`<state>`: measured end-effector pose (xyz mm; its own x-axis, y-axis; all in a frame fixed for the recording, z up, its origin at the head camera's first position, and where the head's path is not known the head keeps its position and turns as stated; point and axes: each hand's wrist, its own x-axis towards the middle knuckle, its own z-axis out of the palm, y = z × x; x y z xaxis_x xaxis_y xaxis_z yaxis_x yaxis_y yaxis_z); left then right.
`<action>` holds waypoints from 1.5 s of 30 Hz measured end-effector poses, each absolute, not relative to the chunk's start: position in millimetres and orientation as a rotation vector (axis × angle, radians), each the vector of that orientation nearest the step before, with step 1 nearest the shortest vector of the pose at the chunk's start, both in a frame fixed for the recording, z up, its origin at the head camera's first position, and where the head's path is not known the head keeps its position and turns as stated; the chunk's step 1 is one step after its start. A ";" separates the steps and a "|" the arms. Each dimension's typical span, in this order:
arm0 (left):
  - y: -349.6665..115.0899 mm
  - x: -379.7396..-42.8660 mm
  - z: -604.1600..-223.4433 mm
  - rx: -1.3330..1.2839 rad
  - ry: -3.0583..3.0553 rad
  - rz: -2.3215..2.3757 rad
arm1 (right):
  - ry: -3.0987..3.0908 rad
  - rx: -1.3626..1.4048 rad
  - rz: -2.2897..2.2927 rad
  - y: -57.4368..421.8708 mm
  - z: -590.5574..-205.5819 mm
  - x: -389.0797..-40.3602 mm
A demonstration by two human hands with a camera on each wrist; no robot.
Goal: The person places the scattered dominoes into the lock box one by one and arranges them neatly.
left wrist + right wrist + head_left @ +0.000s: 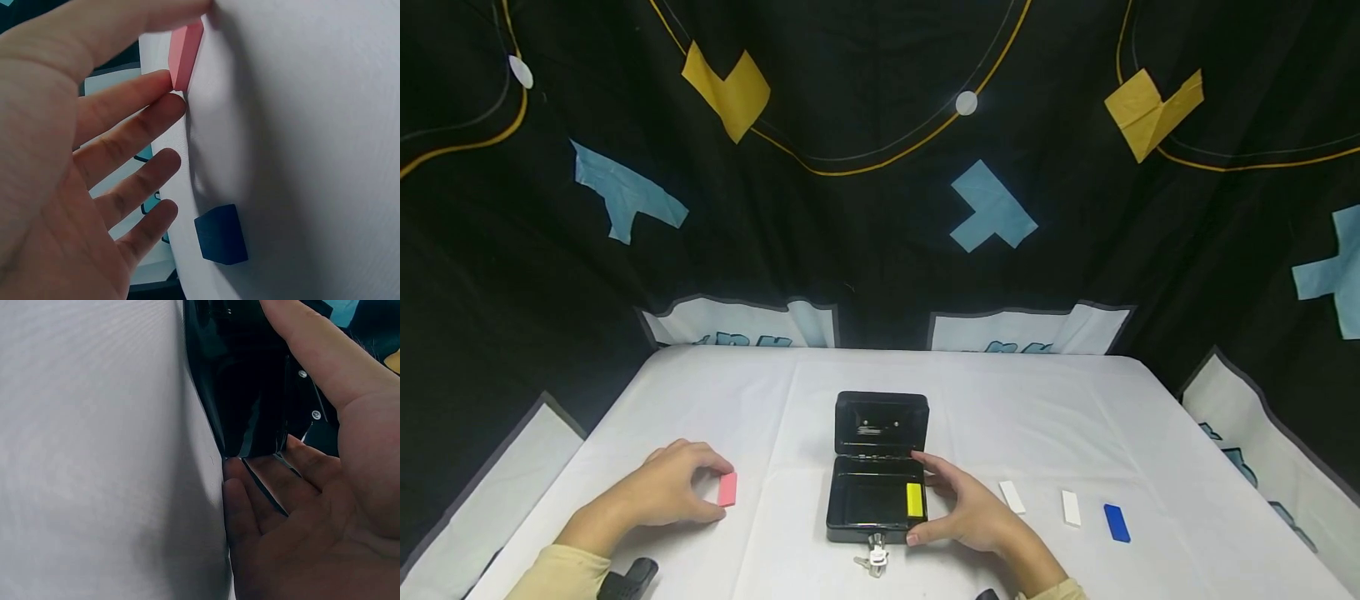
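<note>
My left hand (662,483) pinches a pink block (727,489) endwise between thumb and index finger, left of the box. In the left wrist view the other fingers are spread, with a dark blue block (222,234) on the cloth beyond the little finger; the head view hides it. My right hand (966,508) holds the right side of a black metal cash box (868,500), thumb at the front corner and index finger near the hinge. Its lid (881,423) stands raised at the back. Against the right inner wall lies a yellow block (914,500).
Keys (876,557) hang from the lock at the box's front. Right of my right hand lie two white blocks, one nearer (1012,497) and one farther (1071,508), and a blue block (1117,523). A white cloth (790,400) covers the table; dark curtains (850,250) surround it.
</note>
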<state>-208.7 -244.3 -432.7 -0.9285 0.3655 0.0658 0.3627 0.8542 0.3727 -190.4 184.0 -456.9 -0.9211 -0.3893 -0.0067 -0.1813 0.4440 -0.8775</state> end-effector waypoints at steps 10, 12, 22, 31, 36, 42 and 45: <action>-244.2 -210.5 -432.6 0.566 3.003 0.642 | 2.487 -0.487 -1.476 183.4 -457.2 -190.5; -243.6 -210.8 -432.6 0.577 3.002 0.661 | 2.482 -0.489 -1.479 183.6 -457.3 -190.5; -235.7 -211.2 -429.3 0.691 3.050 0.760 | 2.483 -0.498 -1.480 184.4 -458.0 -190.3; -211.0 -209.4 -421.5 0.805 3.089 0.862 | 2.490 -0.502 -1.471 184.6 -457.7 -190.4; -196.3 -208.8 -419.2 0.836 3.076 0.886 | 2.491 -0.494 -1.470 184.6 -457.2 -190.6; -182.1 -208.8 -417.7 0.901 3.066 0.905 | 2.484 -0.494 -1.483 184.9 -456.6 -190.8; -177.2 -207.8 -418.0 0.941 3.046 0.922 | 2.478 -0.496 -1.482 184.7 -457.0 -190.6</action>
<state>-207.8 -177.2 -418.0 -0.8249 0.4675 0.3178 0.5653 0.6871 0.4564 -190.6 184.7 -457.0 -0.9210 -0.3896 -0.0089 -0.1764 0.4371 -0.8820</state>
